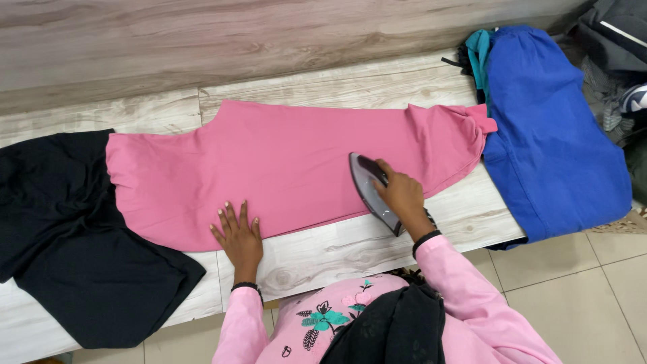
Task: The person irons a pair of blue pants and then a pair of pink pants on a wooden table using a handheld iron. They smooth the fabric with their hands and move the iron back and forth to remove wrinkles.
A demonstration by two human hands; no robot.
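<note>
The right hand grips an iron resting on a pink garment spread across the worktop. The left hand lies flat with its fingers spread, pressing the garment's near edge. Black cloth lies left, blue cloth right.

R hand grips iron on pink garment, L hand flat.

No packages, labels, signs or screens in your view. Nothing printed or boxed on surface before you; nothing of that kind beside it either.
</note>
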